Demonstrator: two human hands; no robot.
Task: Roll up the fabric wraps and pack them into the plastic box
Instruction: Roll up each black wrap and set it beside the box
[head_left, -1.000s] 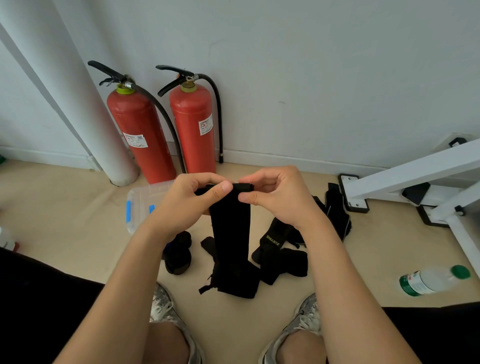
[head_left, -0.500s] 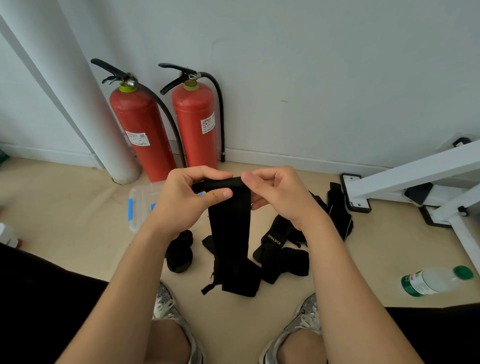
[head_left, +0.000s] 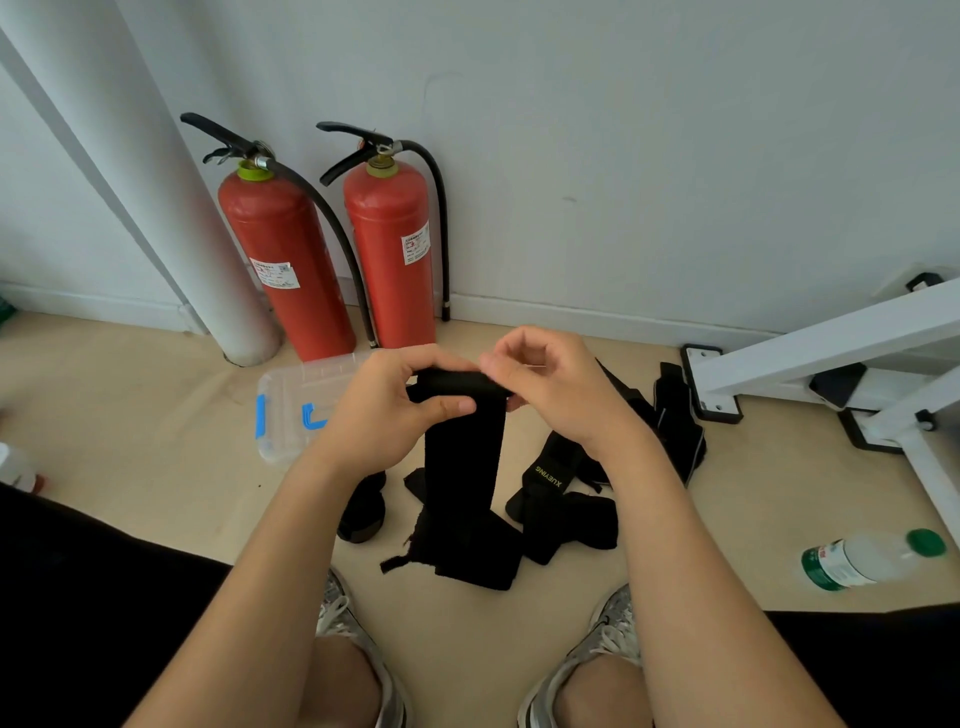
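Note:
A long black fabric wrap hangs from both hands, its top end turned into a small roll and its lower end lying crumpled on the floor. My left hand pinches the roll's left end with the thumb across the front. My right hand grips the right end. Behind my left hand sits the clear plastic box with blue latches, partly hidden. A rolled black wrap stands on the floor below my left wrist. More loose black wraps lie to the right, one with yellow lettering.
Two red fire extinguishers stand against the wall behind the box, beside a white pipe. A white metal frame reaches in from the right. A plastic bottle lies at lower right. My shoes and knees are at the bottom edge.
The roll at the wrap's top has grown thicker as both hands turned it. The hanging strip has been drawn up slightly.

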